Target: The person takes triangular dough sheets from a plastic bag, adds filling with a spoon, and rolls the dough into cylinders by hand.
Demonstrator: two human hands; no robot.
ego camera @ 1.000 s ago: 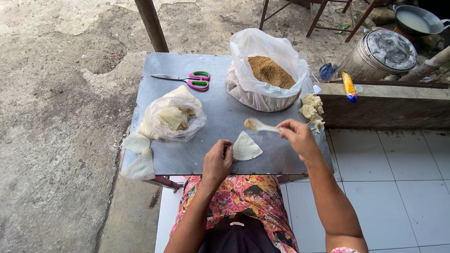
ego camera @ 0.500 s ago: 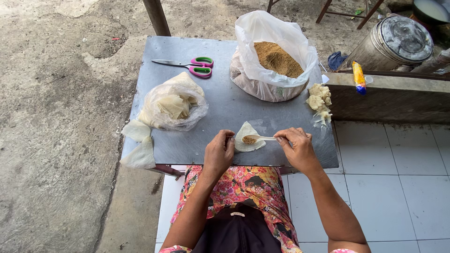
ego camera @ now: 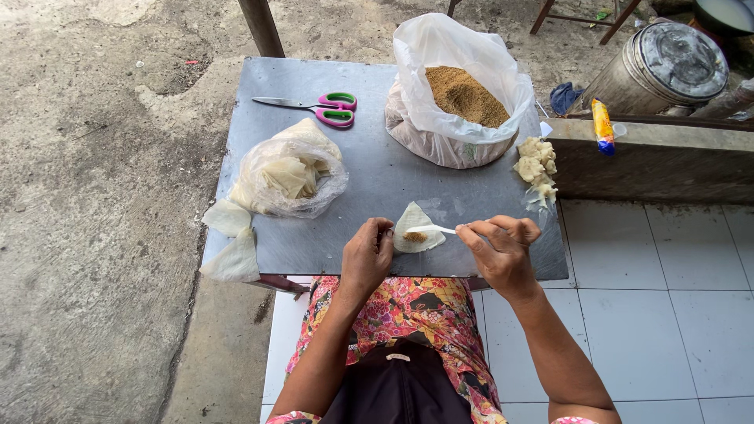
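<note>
One spoon (ego camera: 430, 229) lies crosswise, bowl pointing left

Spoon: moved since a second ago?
Yes. The spoon in the right hand came toward the person, from mid-table near the scissors side down onto the wrapper.

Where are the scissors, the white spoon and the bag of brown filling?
scissors (ego camera: 336, 110), head view, on the pink and green handles.
white spoon (ego camera: 430, 229), head view, on its handle over the wrapper.
bag of brown filling (ego camera: 466, 96), head view, on the brown filling inside.
</note>
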